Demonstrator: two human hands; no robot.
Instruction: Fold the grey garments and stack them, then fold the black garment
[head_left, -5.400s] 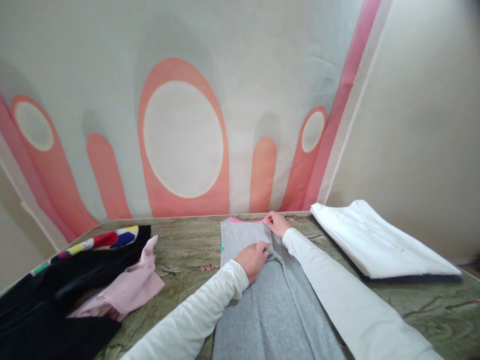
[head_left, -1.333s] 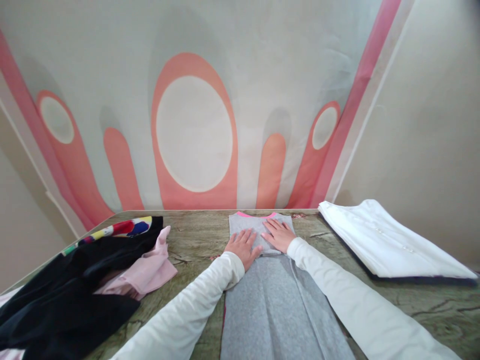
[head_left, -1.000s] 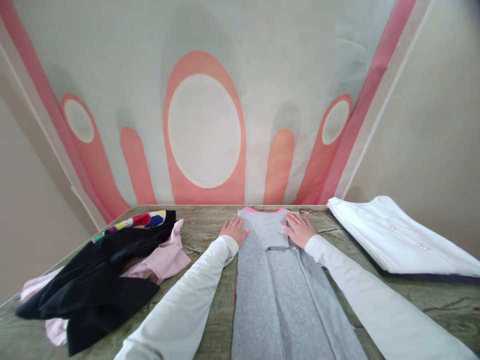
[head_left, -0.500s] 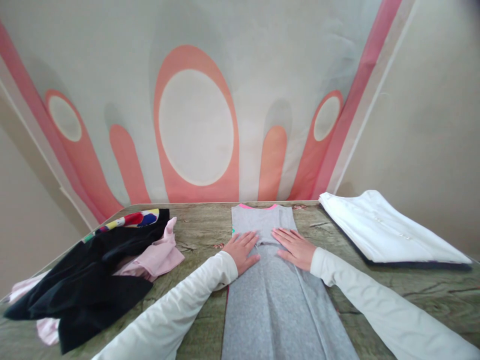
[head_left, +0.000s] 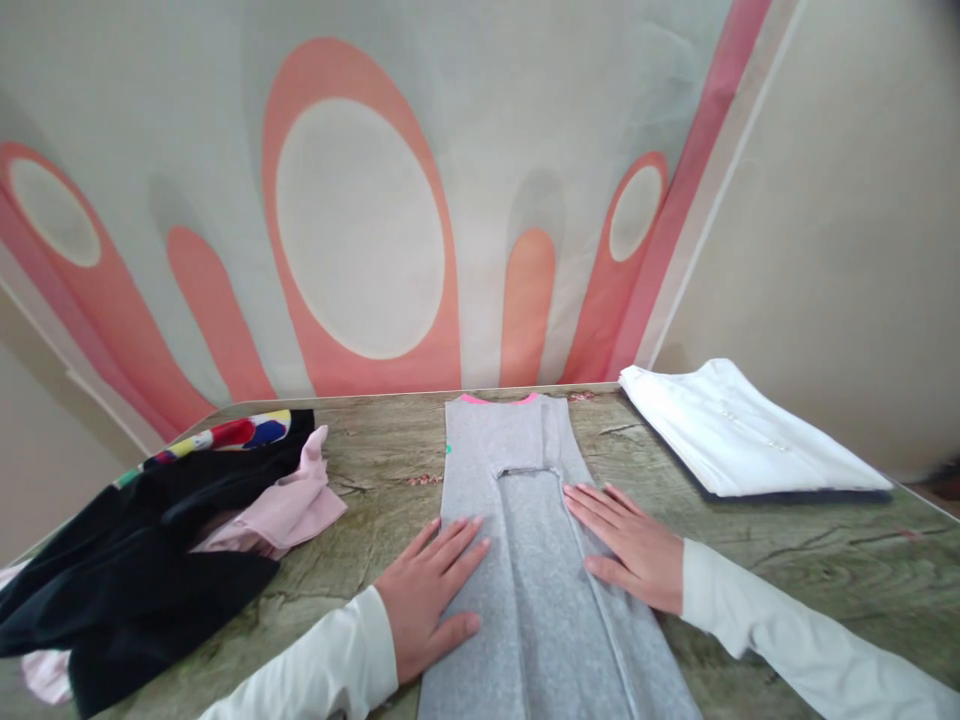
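A long grey garment (head_left: 525,560) with a pink neckline lies folded into a narrow strip down the middle of the table, its neck at the far edge. My left hand (head_left: 429,598) lies flat and open on its left edge, fingers stretched forward. Flat and open too, my right hand (head_left: 628,548) presses on the garment's right edge. Both arms wear white sleeves. Nothing is held in either hand.
A folded white garment (head_left: 739,432) lies at the far right of the green marbled table (head_left: 810,560). A heap of black, pink and multicoloured clothes (head_left: 150,550) sits at the left. A wall with orange and pink shapes stands right behind the table.
Both hands slid along the grey garment toward me, from near the neckline to the middle, staying flat. The camera tilted slightly.
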